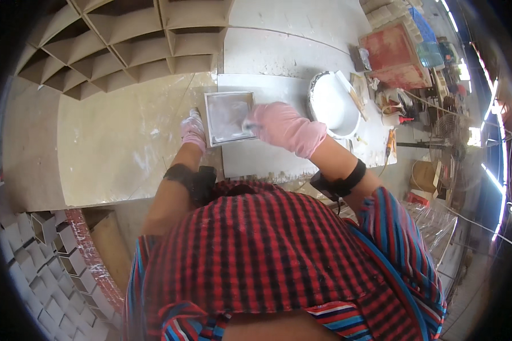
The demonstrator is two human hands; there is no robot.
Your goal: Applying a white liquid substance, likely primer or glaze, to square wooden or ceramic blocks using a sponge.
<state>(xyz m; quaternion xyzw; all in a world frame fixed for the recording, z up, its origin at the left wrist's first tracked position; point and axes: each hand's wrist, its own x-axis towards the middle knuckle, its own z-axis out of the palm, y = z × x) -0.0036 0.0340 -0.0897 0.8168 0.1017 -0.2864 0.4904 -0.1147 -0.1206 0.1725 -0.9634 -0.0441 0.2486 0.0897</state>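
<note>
A shallow square box (230, 105) with low pale walls lies on the table in front of me, its inside smeared with wet white. My left hand (193, 129), in a pale pink glove stained white, grips the box's left wall from outside. Over the right wall reaches my right hand (276, 122), in a pink glove. Its fingers are closed at the wall's inner side around something small and whitish that I cannot make out. To the right stands a round white tub (329, 105) of white paint-like liquid, with a flat brush (355, 98) across its rim.
A large grid of open wooden compartments (136, 42) fills the far left. At the far right are a worn red box (395, 54), bottles and cords. An orange-handled tool (390, 142) lies at the table's right edge. Many small white boxes (45, 284) are stacked low at left.
</note>
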